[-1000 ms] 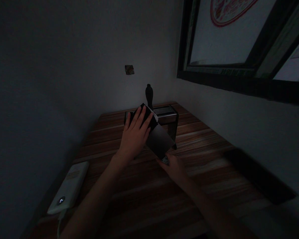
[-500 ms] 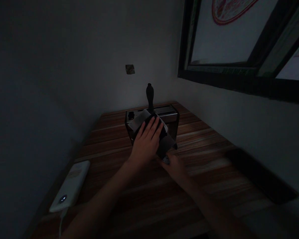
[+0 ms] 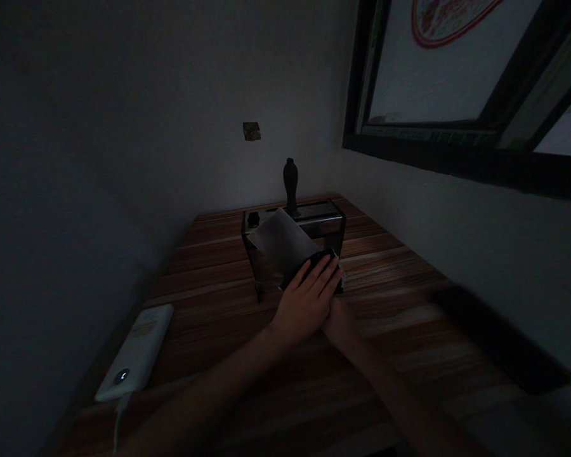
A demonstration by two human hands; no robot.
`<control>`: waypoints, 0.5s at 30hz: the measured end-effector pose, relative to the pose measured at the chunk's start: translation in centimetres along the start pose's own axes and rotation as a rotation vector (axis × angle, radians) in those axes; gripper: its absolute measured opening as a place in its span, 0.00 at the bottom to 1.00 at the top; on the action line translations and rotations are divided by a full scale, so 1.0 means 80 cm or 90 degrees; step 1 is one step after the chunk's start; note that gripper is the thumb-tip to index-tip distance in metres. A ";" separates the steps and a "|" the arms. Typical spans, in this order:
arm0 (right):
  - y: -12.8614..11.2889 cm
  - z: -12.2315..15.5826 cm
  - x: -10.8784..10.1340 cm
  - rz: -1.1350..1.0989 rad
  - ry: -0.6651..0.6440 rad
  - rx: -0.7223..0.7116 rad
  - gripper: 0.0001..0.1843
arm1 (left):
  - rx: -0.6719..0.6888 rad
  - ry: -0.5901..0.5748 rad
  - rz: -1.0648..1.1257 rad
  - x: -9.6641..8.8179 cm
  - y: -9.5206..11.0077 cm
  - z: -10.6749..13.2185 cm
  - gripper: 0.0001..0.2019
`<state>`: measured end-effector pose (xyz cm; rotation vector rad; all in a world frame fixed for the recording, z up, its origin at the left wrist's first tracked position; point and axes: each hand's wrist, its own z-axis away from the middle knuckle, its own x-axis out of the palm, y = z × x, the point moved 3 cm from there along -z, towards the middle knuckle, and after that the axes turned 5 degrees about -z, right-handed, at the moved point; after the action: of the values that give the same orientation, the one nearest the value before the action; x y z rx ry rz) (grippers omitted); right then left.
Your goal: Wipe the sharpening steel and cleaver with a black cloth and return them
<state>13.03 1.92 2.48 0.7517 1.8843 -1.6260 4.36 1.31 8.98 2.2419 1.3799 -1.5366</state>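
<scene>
A broad, flat grey blade, apparently a cleaver (image 3: 283,238), slants over the table, its far corner up at the left. My left hand (image 3: 309,298) lies on its near end, fingers closed over a black cloth (image 3: 321,255) pressed against the metal. Just below and to the right, my right hand (image 3: 341,322) is closed at the blade's near end; the handle in it is hidden. Behind the blade stands a low metal-topped rack (image 3: 318,209) with dark legs, and a dark knife-like handle (image 3: 290,181) sticks up from it.
On the left lies a white power bank (image 3: 140,349) with a lit display and a white cable (image 3: 117,422). A long dark object (image 3: 499,339) rests at the right. Walls and a dark window frame (image 3: 419,149) border the wooden table (image 3: 219,273). Light is dim.
My left hand has slid the black cloth down and right along the blade towards my right hand, uncovering more grey metal. My right hand still grips the near end.
</scene>
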 end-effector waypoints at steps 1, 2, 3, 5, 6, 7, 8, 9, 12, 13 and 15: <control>0.000 0.000 0.000 0.006 -0.006 0.000 0.12 | 0.003 0.001 0.002 0.000 0.001 0.000 0.23; 0.000 0.000 0.001 0.013 -0.016 0.002 0.13 | 0.004 0.000 0.002 0.000 0.002 0.000 0.23; 0.000 -0.001 0.002 0.018 -0.026 0.005 0.14 | 0.003 -0.003 0.003 0.000 0.002 0.000 0.23; 0.000 -0.001 0.002 0.016 -0.033 0.007 0.15 | 0.003 -0.008 0.001 -0.001 0.001 0.000 0.24; 0.000 -0.001 0.002 0.012 -0.038 0.008 0.15 | 0.004 -0.010 -0.001 -0.002 0.000 0.000 0.24; 0.000 -0.001 0.003 0.009 -0.042 0.011 0.15 | 0.004 -0.011 -0.002 -0.003 0.000 0.000 0.24; 0.000 -0.001 0.003 0.005 -0.044 0.012 0.15 | 0.004 -0.011 -0.001 -0.003 -0.001 0.000 0.24; 0.000 -0.001 0.003 0.001 -0.042 0.014 0.15 | 0.005 -0.010 0.001 -0.003 -0.002 0.000 0.24; 0.000 -0.001 0.002 -0.009 -0.024 0.024 0.14 | 0.010 -0.011 0.015 -0.003 -0.004 0.000 0.24; -0.001 -0.001 0.002 -0.013 -0.019 0.025 0.14 | 0.012 -0.011 0.020 -0.003 -0.004 0.000 0.24; -0.001 -0.001 0.002 -0.019 -0.020 0.020 0.14 | 0.014 -0.011 0.027 -0.003 -0.006 -0.001 0.25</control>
<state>12.85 2.00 2.44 0.7100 1.8598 -1.6802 4.02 1.45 9.41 2.2506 1.3092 -1.5619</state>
